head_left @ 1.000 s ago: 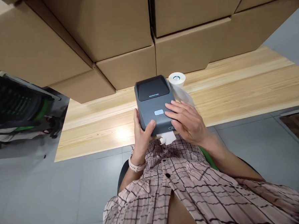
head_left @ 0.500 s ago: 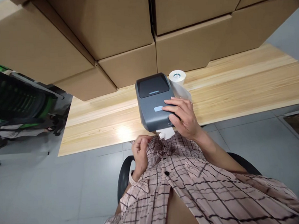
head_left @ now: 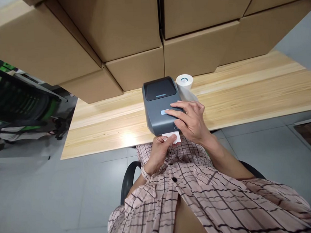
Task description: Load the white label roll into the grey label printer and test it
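Observation:
A dark grey label printer [head_left: 155, 120] stands near the front edge of the wooden table. Out of its front slot comes a short piece of white label paper [head_left: 177, 139]. My left hand [head_left: 160, 150] pinches this paper, thumb on top; the fingers beneath are partly hidden. My right hand [head_left: 191, 123] rests on the printer's right side with its fingers spread. Its index fingertip touches the pale oblong button [head_left: 163, 112] on top. Behind the right hand, a roll of white labels [head_left: 185, 81] stands upright beside the printer, a loose strip hanging from it.
Large cardboard boxes [head_left: 134, 70] are stacked along the back of the wooden table [head_left: 248, 101]. A black and green chair [head_left: 16, 96] is off to the left, with part of another person near it. I sit on a chair with black armrests [head_left: 129, 178].
My left hand has moved right and up, from beside the paper to a grip on it. The right index finger has slid slightly further onto the button.

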A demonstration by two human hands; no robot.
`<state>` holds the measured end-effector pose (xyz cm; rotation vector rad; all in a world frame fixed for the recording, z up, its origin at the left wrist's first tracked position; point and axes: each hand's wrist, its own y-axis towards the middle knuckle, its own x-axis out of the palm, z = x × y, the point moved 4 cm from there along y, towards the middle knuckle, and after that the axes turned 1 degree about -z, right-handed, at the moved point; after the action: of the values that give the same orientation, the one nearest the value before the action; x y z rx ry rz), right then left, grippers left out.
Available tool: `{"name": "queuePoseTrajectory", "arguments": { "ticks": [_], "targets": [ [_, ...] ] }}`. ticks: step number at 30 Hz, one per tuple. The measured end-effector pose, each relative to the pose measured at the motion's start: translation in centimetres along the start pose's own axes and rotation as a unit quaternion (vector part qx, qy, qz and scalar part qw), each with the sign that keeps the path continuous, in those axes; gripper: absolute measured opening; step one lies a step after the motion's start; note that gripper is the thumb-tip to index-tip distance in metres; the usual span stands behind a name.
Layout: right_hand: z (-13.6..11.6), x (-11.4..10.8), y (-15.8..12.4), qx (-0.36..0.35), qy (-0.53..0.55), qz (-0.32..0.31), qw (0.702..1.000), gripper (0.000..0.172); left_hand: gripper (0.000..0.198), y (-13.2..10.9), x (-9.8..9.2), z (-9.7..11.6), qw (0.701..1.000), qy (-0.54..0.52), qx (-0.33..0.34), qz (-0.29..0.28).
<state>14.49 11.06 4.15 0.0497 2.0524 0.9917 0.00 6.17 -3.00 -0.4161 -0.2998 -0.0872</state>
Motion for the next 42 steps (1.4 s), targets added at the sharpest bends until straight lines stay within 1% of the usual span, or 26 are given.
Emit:
{"name": "queuePoseTrajectory", "arguments": {
  "ticks": [3, 5, 6, 7, 9, 11, 12, 13, 15, 17, 19, 22, 26, 29, 32, 35, 39, 42],
  "targets": [
    [-0.3, -0.1, 0.6, -0.003, -0.023, -0.022, 0.999, 0.031, 0.043, -0.7, -1.5, 0.4, 0.997, 0.071, 0.024, -0.031],
    [-0.3, -0.1, 1.1, -0.013, -0.019, -0.042, 0.999, 0.027, 0.043, -1.3, -2.9, 0.8, 0.992, 0.11, 0.028, -0.052],
    [-0.1, 0.0, 1.3, -0.019, -0.009, -0.055, 0.998, 0.027, 0.044, -1.6, -3.8, 1.2, 0.991, 0.121, 0.036, -0.045],
    [0.1, 0.0, 1.4, -0.024, 0.005, -0.07, 0.997, 0.028, 0.045, -1.8, -4.8, 1.7, 0.99, 0.127, 0.054, -0.021],
    [0.9, 0.1, 1.3, -0.028, 0.048, -0.104, 0.993, 0.033, 0.044, -2.0, -6.6, 2.9, 0.982, 0.125, 0.122, 0.072],
    [1.8, -0.2, 1.0, -0.031, 0.103, -0.119, 0.987, 0.043, 0.037, -1.9, -7.6, 4.3, 0.959, 0.113, 0.203, 0.163],
    [2.1, -0.5, 0.9, -0.031, 0.128, -0.115, 0.985, 0.049, 0.032, -1.7, -7.7, 4.8, 0.947, 0.109, 0.236, 0.189],
    [2.4, -0.8, 0.8, -0.029, 0.147, -0.105, 0.983, 0.054, 0.03, -1.2, -7.6, 5.4, 0.938, 0.107, 0.262, 0.199],
    [2.8, -1.5, 1.1, -0.025, 0.17, -0.08, 0.982, 0.062, 0.035, 0.1, -7.0, 6.3, 0.93, 0.112, 0.293, 0.188],
    [2.6, -2.1, 2.1, -0.033, 0.176, -0.067, 0.982, 0.068, 0.038, 1.7, -6.3, 7.0, 0.932, 0.116, 0.302, 0.164],
    [2.3, -2.4, 4.0, -0.05, 0.171, -0.058, 0.982, 0.073, 0.037, 3.5, -5.8, 7.4, 0.938, 0.112, 0.293, 0.147],
    [2.0, -2.8, 8.0, -0.062, 0.148, -0.027, 0.987, 0.077, 0.039, 5.8, -5.3, 8.0, 0.944, 0.114, 0.277, 0.143],
    [2.7, -2.8, 14.1, -0.017, 0.158, 0.008, 0.987, 0.077, 0.057, 7.6, -5.0, 8.8, 0.939, 0.141, 0.281, 0.14],
    [3.2, -2.8, 18.3, 0.025, 0.18, 0.016, 0.983, 0.078, 0.061, 8.2, -4.9, 9.2, 0.935, 0.17, 0.284, 0.126],
    [3.8, -2.6, 22.0, 0.084, 0.189, 0.016, 0.978, 0.086, 0.061, 8.5, -5.1, 9.2, 0.933, 0.182, 0.286, 0.122],
    [5.1, -1.8, 25.1, 0.145, 0.212, 0.005, 0.967, 0.092, 0.061, 8.7, -5.3, 9.1, 0.931, 0.187, 0.288, 0.125],
    [7.3, -0.4, 28.5, 0.19, 0.228, -0.006, 0.955, 0.088, 0.062, 8.8, -5.5, 9.0, 0.931, 0.186, 0.29, 0.125],
    [8.0, 0.1, 29.8, 0.2, 0.204, -0.01, 0.958, 0.084, 0.062, 8.6, -5.3, 9.0, 0.93, 0.183, 0.294, 0.123]
  ]
}}
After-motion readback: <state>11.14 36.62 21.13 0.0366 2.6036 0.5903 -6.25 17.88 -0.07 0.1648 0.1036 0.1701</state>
